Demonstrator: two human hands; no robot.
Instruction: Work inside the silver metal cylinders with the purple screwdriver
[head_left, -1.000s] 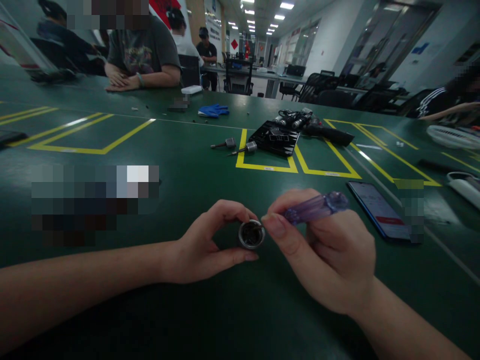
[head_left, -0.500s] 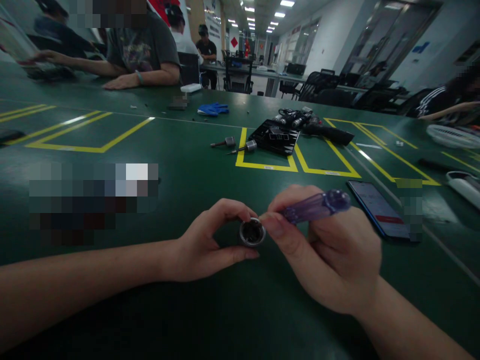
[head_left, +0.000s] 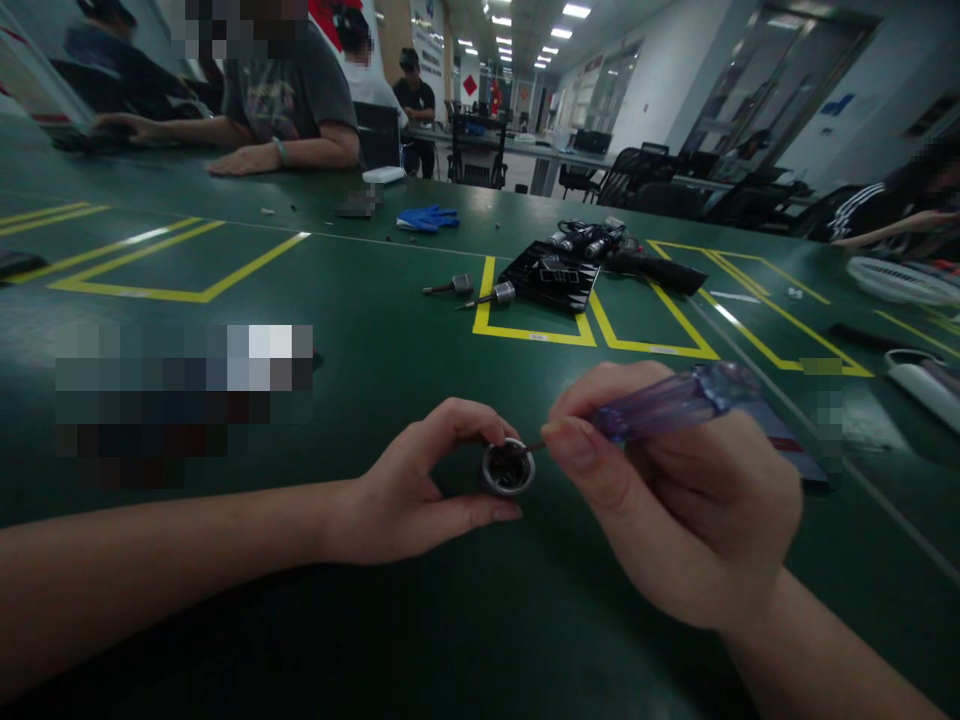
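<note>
My left hand [head_left: 431,485] grips a small round metal cup-shaped part [head_left: 508,468] between thumb and fingers, its open end facing me and its inside dark. My right hand [head_left: 675,490] is closed around a screwdriver [head_left: 667,405] with a clear purple handle, held slanting down to the left. The screwdriver's thin shaft shows past my right fingertips and reaches the rim of the metal part; whether its tip touches inside I cannot tell.
On the green table [head_left: 360,640], two metal pieces with shafts [head_left: 495,293] lie by a black packet [head_left: 551,275] and bundled cables [head_left: 592,240]. Beyond is a blue glove [head_left: 427,218]. A phone [head_left: 802,450] lies behind my right hand. A person's forearm [head_left: 319,152] rests across the table.
My right hand has drawn back to the right with the screwdriver, baring more of its shaft. It now covers more of the phone. My left hand has barely moved.
</note>
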